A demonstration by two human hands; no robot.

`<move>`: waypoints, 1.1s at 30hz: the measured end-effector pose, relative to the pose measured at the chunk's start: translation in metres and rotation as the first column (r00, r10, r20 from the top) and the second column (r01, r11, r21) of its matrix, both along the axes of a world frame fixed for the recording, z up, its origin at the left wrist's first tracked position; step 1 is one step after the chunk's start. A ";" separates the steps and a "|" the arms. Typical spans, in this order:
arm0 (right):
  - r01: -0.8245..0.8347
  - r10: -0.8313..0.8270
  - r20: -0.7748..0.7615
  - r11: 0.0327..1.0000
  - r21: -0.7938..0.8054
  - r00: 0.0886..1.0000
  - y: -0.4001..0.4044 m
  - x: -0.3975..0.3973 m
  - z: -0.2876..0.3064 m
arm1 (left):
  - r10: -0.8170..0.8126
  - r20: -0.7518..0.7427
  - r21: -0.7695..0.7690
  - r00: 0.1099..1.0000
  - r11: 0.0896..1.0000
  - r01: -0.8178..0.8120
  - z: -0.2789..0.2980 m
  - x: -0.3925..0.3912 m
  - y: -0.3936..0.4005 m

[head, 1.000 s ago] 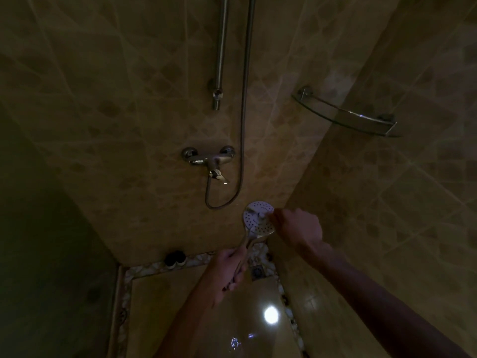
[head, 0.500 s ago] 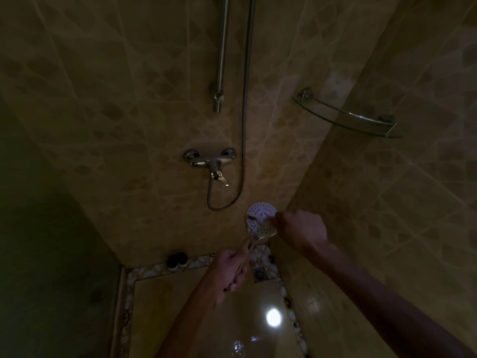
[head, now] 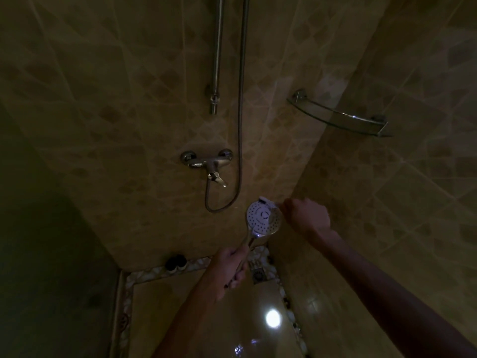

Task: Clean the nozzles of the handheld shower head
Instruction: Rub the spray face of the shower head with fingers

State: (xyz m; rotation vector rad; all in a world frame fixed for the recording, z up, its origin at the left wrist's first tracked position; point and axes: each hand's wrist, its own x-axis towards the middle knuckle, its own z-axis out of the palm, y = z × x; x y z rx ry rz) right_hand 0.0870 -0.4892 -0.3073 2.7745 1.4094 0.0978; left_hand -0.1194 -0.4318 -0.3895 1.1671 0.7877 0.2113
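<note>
Your left hand (head: 229, 267) grips the shower head (head: 263, 219) handle; your right hand (head: 305, 215), curled, holds something unclear at its rim. Nozzle cleaning looks underway, unfinished.

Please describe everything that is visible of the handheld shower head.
The shower head has a round white face dotted with small nozzle holes and a shiny chrome rim and handle. It is held upright, face toward the camera, near the corner of the tiled walls. The left hand grips its handle from below. The right hand is at its right edge; whether it holds a tool is too dim to tell.
</note>
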 end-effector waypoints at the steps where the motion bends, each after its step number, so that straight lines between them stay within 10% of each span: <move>1: -0.005 0.005 -0.019 1.000 0.000 1.000 -0.002 -0.004 -0.002 | -0.002 -0.003 0.003 1.000 1.000 0.002 -0.002 0.000 0.000; 5: -0.160 0.159 -0.034 0.986 -0.041 0.987 -0.015 -0.029 -0.015 | 0.003 0.017 -0.035 1.000 0.999 -0.002 -0.007 -0.002 0.002; 12: 0.070 -0.069 -0.084 0.998 0.003 0.994 -0.016 0.003 -0.003 | -0.016 -0.011 -0.002 1.000 1.000 0.016 -0.007 0.001 0.000; 17: -0.167 0.165 -0.045 0.985 -0.035 0.985 -0.027 -0.034 -0.022 | -0.008 0.008 -0.018 1.000 1.000 0.008 -0.010 -0.002 0.000; 23: 0.030 -0.030 -0.023 0.999 0.010 0.999 -0.016 -0.002 -0.013 | -0.028 -0.028 0.019 0.999 0.999 0.029 -0.003 -0.001 -0.005; 29: -0.201 0.201 0.047 0.979 -0.015 0.978 -0.029 -0.037 -0.021 | 0.001 -0.030 -0.006 1.000 1.000 -0.001 -0.006 -0.005 -0.005; 33: -0.003 0.002 0.038 1.000 0.017 0.999 -0.016 -0.011 -0.010 | 0.000 -0.020 -0.015 1.000 1.000 0.000 -0.006 -0.002 -0.005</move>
